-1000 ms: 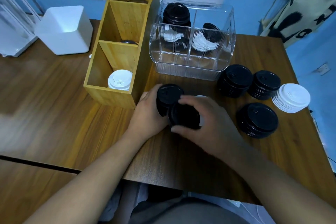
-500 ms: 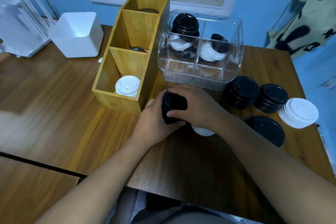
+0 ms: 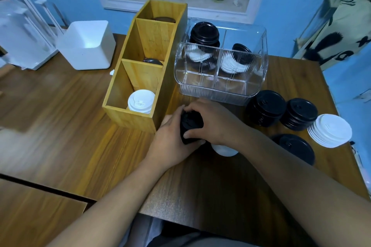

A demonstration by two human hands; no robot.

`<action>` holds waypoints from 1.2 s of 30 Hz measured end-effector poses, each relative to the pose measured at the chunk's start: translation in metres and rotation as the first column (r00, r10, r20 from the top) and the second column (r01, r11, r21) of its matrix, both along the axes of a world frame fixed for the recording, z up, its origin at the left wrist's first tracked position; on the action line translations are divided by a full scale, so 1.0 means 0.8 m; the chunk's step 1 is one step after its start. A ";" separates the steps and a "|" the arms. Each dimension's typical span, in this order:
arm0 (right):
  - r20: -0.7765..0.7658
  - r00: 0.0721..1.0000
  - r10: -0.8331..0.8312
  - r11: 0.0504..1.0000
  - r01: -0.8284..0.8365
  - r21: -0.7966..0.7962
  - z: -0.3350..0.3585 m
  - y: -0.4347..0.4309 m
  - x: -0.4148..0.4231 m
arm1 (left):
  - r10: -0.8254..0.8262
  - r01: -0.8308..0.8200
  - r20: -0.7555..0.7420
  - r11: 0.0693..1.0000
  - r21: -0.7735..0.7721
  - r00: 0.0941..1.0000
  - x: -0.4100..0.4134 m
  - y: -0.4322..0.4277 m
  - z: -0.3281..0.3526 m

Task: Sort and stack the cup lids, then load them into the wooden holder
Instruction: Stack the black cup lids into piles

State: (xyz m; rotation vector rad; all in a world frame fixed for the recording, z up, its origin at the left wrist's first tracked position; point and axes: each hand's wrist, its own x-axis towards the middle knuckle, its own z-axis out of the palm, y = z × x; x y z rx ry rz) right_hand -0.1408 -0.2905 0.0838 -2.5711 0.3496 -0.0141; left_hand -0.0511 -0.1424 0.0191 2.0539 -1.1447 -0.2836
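While both hands clamp together on one short stack of black lids [image 3: 190, 124] turned on its side, that stack lies on the counter [image 3: 60, 110], just beside the near right corner of the wooden holder [image 3: 130, 115]. The left hand [image 3: 170, 144] cups it from the near left. The right hand [image 3: 217, 124] grips it from the right, with the thumb on the near side and the fingertips curled over the far edge. A white lid [image 3: 224, 150] peeks out from beneath the right wrist.

The holder's near compartment holds a stack of white lids [image 3: 141, 103]. Dark lids [image 3: 152, 61] sit low in the middle compartment, and another dark one shows in the far compartment. Right of the holder stands a clear bin [image 3: 220, 91] with black and white lids inside. Farther right on the counter are a tall black stack [image 3: 266, 107], a smaller black stack [image 3: 299, 113], a white stack [image 3: 329, 130] and, nearer, a low black stack [image 3: 293, 146].
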 end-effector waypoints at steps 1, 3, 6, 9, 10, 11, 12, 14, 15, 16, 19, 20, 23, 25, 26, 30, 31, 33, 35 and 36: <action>-0.008 1.000 0.023 1.000 -0.023 0.011 0.001 -0.002 -0.001 | -0.001 0.001 -0.002 1.000 -0.013 1.000 0.000 0.000 0.000; -0.007 0.999 0.040 0.998 -0.040 0.047 0.010 -0.010 -0.003 | 0.009 -0.008 0.011 0.999 -0.033 1.000 0.001 0.001 0.001; 0.132 0.982 -0.132 0.991 0.126 0.054 0.044 -0.034 -0.001 | 0.039 -0.038 0.038 0.999 -0.015 0.999 0.003 0.000 0.001; 0.337 0.891 -0.303 0.942 0.334 -0.034 0.078 -0.082 0.017 | 0.057 -0.058 0.034 0.998 0.010 0.998 0.002 -0.001 0.001; 0.372 0.867 -0.331 0.921 0.383 -0.074 0.086 -0.102 0.026 | 0.058 -0.058 0.030 0.998 0.016 0.998 0.002 -0.001 0.002; 0.378 0.853 -0.359 0.898 0.426 -0.109 0.090 -0.123 0.036 | 0.059 -0.059 0.027 0.998 0.018 0.998 0.001 -0.001 0.002; 0.356 0.850 -0.390 0.875 0.462 -0.144 0.094 -0.145 0.046 | 0.061 -0.062 0.026 0.998 0.017 0.998 0.001 -0.001 0.002; 0.228 0.854 -0.468 0.833 0.512 -0.209 0.097 -0.181 0.066 | 0.063 -0.063 0.025 0.998 0.023 0.998 0.001 -0.001 0.002; 0.133 0.853 -0.504 0.819 0.521 -0.241 0.096 -0.197 0.077 | 0.063 -0.064 0.027 0.998 0.026 0.998 0.001 -0.001 0.002; 0.026 0.844 -0.535 0.811 0.522 -0.263 0.097 -0.207 0.086 | 0.063 -0.064 0.029 0.998 0.027 0.998 0.001 -0.001 0.002; -0.176 0.786 -0.593 0.797 0.542 -0.266 0.093 -0.229 0.111 | 0.061 -0.062 0.030 0.998 0.028 0.998 0.001 -0.001 0.003; -0.194 0.766 -0.612 0.785 0.559 -0.268 0.092 -0.233 0.116 | 0.060 -0.061 0.030 0.998 0.025 0.998 0.002 -0.001 0.004; -0.187 0.738 -0.648 0.749 0.574 -0.332 0.086 -0.242 0.127 | 0.058 -0.059 0.036 0.998 0.023 0.998 0.002 -0.001 0.003; -0.110 0.747 -0.656 0.727 0.586 -0.358 0.084 -0.242 0.129 | 0.058 -0.059 0.031 0.998 0.019 0.998 0.003 -0.001 0.002; -0.056 0.746 -0.664 0.715 0.611 -0.339 0.085 -0.242 0.127 | 0.056 -0.057 0.030 0.998 0.020 0.998 0.003 -0.001 0.002; 0.224 0.690 -0.688 0.688 0.719 -0.101 0.106 -0.215 0.088 | 0.048 -0.049 0.042 0.999 0.013 0.998 0.004 -0.001 0.001; 0.271 0.678 -0.684 0.705 0.709 0.007 0.112 -0.202 0.071 | 0.046 -0.047 0.040 0.999 0.009 0.998 0.004 0.000 0.000; 0.337 0.654 -0.677 0.736 0.594 0.325 0.118 -0.166 0.033 | 0.042 -0.042 0.026 0.999 0.009 0.999 0.004 0.000 0.001; 0.299 0.632 -0.715 0.652 0.448 0.612 0.114 -0.121 -0.008 | 0.040 -0.040 0.015 0.999 0.007 0.999 0.005 0.000 0.001; 0.229 0.637 -0.736 0.566 0.394 0.724 0.107 -0.097 -0.028 | 0.039 -0.040 0.011 0.999 0.003 0.999 0.005 0.000 0.001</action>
